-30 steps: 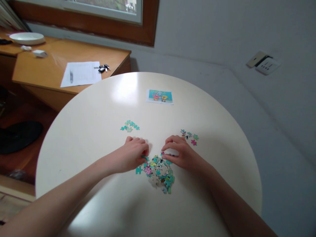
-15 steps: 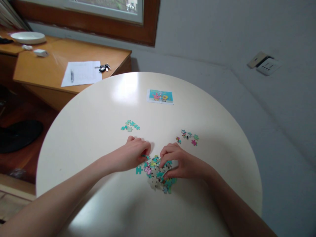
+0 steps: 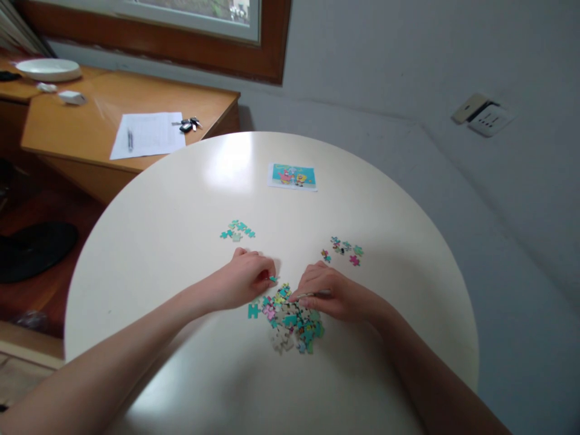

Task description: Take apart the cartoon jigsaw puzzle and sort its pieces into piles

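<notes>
A heap of mixed jigsaw puzzle pieces lies near the front middle of the round white table. My left hand is closed at the heap's upper left, with a teal puzzle piece poking out from its fingers. Over the right side of the heap, my right hand pinches a puzzle piece seen nearly edge-on between thumb and fingers. Beyond my left hand lies a small group of teal and pale green pieces. Multicoloured pieces are spread beyond my right hand.
A picture card with cartoon figures lies toward the far side of the white table. At the back left, a wooden desk bears a paper sheet, keys and a white dish. A wall socket is at right.
My right hand has lifted slightly off the heap with a piece in its pinch. My left hand has shifted a little up, its teal piece turned in the fingers.
</notes>
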`<action>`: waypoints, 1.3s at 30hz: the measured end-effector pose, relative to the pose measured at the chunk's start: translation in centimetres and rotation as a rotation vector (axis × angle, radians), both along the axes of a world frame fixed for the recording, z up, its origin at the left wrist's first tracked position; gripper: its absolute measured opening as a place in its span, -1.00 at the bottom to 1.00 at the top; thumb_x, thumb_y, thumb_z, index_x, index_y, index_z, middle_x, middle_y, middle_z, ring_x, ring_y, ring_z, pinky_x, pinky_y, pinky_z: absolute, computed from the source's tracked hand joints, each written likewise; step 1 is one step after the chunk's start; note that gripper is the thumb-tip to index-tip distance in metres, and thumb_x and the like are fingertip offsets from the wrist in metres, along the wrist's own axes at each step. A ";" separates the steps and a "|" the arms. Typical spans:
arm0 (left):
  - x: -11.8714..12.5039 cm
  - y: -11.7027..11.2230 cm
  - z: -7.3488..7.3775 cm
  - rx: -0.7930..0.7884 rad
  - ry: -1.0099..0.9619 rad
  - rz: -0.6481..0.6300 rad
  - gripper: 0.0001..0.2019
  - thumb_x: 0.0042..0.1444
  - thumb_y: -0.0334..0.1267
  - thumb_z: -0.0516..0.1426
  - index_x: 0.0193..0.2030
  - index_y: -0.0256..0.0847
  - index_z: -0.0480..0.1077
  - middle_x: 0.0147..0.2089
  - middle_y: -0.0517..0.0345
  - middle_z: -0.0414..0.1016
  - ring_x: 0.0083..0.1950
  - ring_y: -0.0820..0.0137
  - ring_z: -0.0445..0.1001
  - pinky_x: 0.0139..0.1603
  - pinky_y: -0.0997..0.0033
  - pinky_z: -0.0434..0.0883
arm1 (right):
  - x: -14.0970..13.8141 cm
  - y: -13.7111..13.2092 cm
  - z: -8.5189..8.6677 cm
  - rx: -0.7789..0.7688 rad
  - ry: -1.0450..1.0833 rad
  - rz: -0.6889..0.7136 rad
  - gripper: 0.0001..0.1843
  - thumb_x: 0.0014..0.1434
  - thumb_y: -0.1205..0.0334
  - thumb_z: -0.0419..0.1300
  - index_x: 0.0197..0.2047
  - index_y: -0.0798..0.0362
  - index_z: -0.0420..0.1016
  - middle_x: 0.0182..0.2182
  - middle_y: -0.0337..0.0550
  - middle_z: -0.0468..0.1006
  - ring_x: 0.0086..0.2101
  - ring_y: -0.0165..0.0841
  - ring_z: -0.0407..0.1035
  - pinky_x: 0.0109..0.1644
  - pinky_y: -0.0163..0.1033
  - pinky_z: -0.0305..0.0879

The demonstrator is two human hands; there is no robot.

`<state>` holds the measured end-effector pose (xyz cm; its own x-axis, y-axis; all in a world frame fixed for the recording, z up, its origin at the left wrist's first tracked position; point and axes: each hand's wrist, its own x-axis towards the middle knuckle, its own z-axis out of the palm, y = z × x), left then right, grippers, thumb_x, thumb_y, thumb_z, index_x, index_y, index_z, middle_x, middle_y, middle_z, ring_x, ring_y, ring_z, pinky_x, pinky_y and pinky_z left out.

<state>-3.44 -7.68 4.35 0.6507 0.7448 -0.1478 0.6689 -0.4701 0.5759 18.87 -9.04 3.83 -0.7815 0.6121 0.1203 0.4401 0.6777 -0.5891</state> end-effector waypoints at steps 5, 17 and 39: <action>0.4 0.0 -0.5 -0.039 -0.122 0.084 -0.84 0.10 -0.30 -0.02 -0.46 -0.23 0.28 -0.60 0.30 0.25 -0.49 0.51 0.21 -0.26 0.39 0.20 | 0.0 0.2 -0.5 -0.113 0.113 -0.064 -0.72 0.25 0.16 0.06 -0.14 0.03 0.56 -0.53 -0.19 0.54 -0.44 -0.45 0.35 -0.24 -0.31 0.22; 1.4 -1.3 -0.4 -0.268 -0.452 0.190 -0.82 -0.01 -0.35 -0.06 -0.37 -0.27 0.36 -0.66 0.37 0.11 -0.62 0.58 0.08 -0.58 0.57 0.08 | -0.2 0.4 -1.4 0.133 0.137 -0.318 -0.72 0.27 0.20 0.02 -0.22 0.06 0.55 -0.68 -0.32 0.47 -0.64 -0.52 0.27 -0.27 -0.32 0.19; 2.3 -1.6 -1.8 -0.336 -0.634 0.241 -0.74 0.08 -0.14 0.04 -0.44 -0.30 0.39 -0.60 0.27 0.24 -0.57 0.56 0.13 -0.57 0.54 0.13 | -1.6 -0.7 -1.1 0.444 0.040 -0.248 -0.57 0.21 0.49 -0.07 0.09 0.09 0.35 -0.31 -0.12 0.59 -0.33 -0.37 0.39 -0.15 -0.22 0.19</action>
